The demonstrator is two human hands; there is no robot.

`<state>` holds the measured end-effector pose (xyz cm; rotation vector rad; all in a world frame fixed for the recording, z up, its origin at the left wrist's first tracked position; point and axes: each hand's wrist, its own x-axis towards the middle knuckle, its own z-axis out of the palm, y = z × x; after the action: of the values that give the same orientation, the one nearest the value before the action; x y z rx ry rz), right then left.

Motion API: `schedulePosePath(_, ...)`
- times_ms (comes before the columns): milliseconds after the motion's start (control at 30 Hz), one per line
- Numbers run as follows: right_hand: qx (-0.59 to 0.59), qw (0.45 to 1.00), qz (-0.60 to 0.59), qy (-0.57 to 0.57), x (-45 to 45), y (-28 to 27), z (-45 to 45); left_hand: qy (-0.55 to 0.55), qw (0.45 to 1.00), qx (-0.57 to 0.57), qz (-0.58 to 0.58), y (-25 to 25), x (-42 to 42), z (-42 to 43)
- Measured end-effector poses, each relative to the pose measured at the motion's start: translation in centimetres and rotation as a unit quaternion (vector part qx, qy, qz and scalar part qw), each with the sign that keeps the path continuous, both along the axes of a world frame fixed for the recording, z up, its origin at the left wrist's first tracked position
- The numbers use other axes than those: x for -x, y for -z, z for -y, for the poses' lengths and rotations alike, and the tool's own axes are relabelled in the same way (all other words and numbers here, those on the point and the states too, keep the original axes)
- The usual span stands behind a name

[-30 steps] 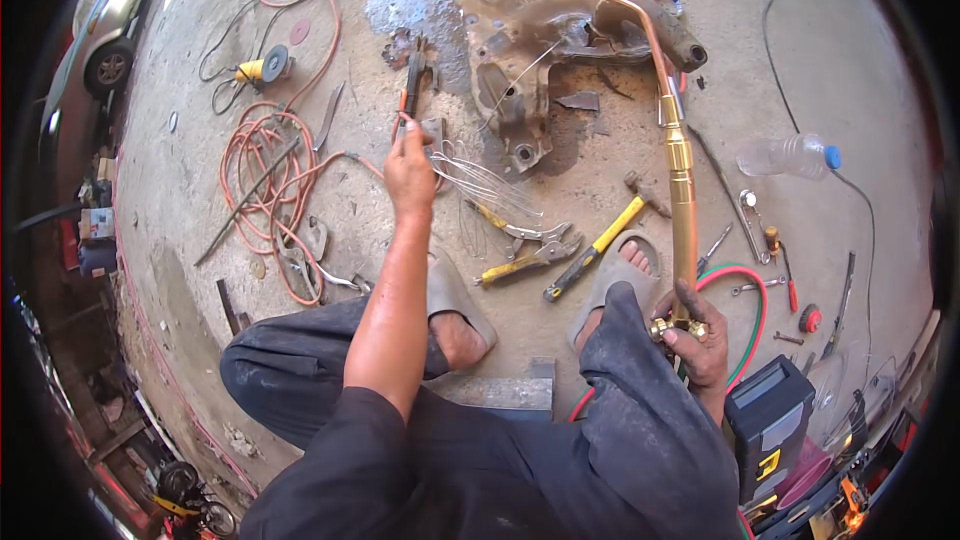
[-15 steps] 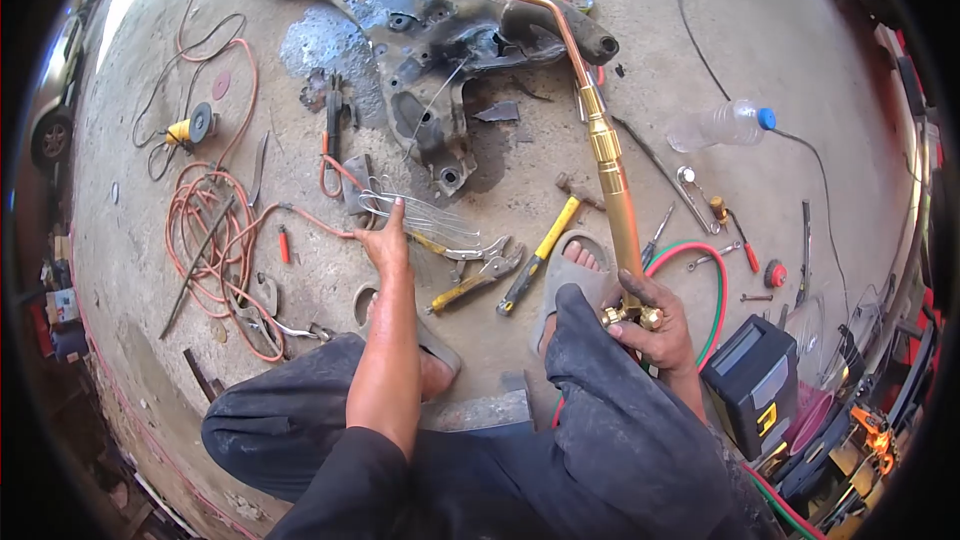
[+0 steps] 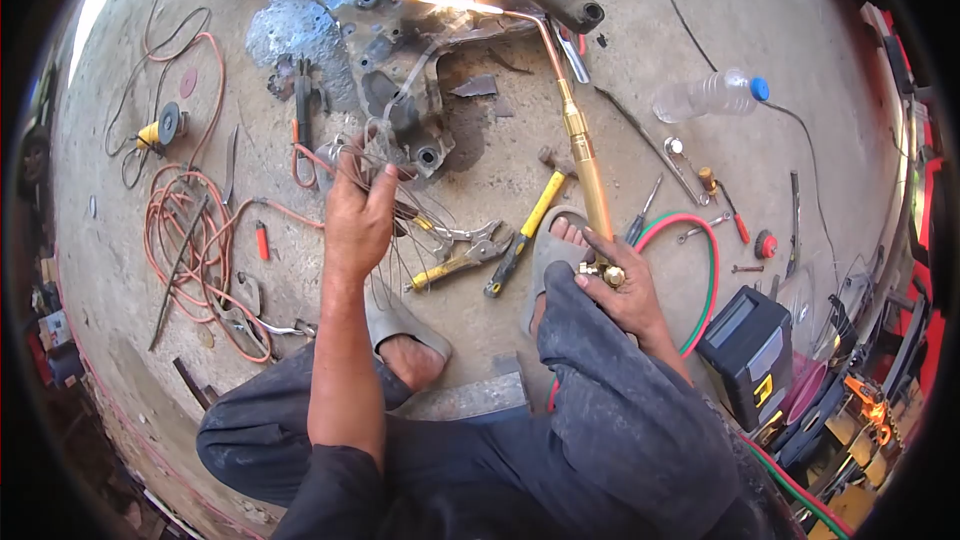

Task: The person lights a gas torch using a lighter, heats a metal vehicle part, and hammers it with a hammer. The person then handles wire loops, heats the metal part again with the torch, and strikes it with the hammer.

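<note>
My right hand (image 3: 625,290) is wrapped round the valve end of a brass gas torch (image 3: 591,180), near my right knee. From the torch's bent copper tip a bright flame (image 3: 455,4) points left onto a large, worn metal frame part (image 3: 385,52) on the floor. Sparks or glow show where it meets the metal. A loose bundle of thin bent wire rods (image 3: 408,178) is in my closed left hand (image 3: 358,215), close to the lower end of the metal part. Some wire ends hang below that hand.
Locking pliers (image 3: 465,252) and a yellow-handled hammer (image 3: 527,232) lie between my feet. Left are a coiled orange cable (image 3: 160,230) and an angle grinder (image 3: 162,128). Right are a plastic bottle (image 3: 705,98), red and green hoses (image 3: 712,275) and a black case (image 3: 745,350).
My left hand has turned and closed round the wire rods, lifting them. The torch flame now meets the metal part and has grown brighter. The whole view has shifted slightly.
</note>
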<state>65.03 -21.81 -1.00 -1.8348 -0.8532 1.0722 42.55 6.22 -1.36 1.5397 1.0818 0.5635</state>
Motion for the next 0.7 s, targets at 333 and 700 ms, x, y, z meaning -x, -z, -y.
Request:
schedulePosePath(333,0.034,0.991,0.127,0.000,1.1,2.1,-1.0,-0.093,0.991,0.086,0.051,0.0,-3.6,1.8)
schedulePosePath(700,0.077,0.990,0.114,-0.020,0.8,2.9,-1.5,-0.087,0.996,0.018,0.010,1.1,-3.7,2.2)
